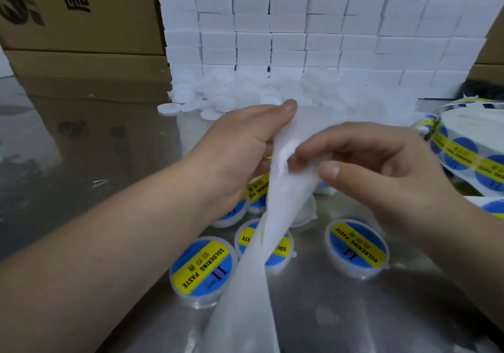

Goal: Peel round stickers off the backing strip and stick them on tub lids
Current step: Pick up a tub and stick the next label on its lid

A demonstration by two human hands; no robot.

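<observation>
The person's left hand [245,145] and right hand [381,167] meet above the shiny sheet-metal table [368,311], both closed on the long, white, translucent paper backing strip [245,279]. The left hand grasps it with curled fingers and lays its thumb along the upper edge. The right hand pinches it between thumb and fingertips just beside the left. Held this close together, the hands can bend the strip sharply, probably to lift a sticker's edge. The printed face is turned away, so whether a sticker sits at the bend cannot be told. The bare length of strip trails down towards the person, clear of the work.

Below the hands lie small, round, clear plastic tubs with blue-and-yellow round stickers on their lids, apparently done and set within easy reach. There is a near-left tub [203,268], a middle tub [246,236] partly under the strip, a right tub [357,246], and two more half hidden beneath the left wrist [231,213]. A bare clear tub [306,208] sits just behind the strip, seemingly next in line.

The roll of unpeeled blue-and-yellow stickers [463,150] lies at the right edge, near the right hand, likely the source of the strip. A heap of loose white round lids [231,93] is piled against a wall of stacked white boxes [300,25]. Brown cardboard cartons [81,25] stand at the left.
</observation>
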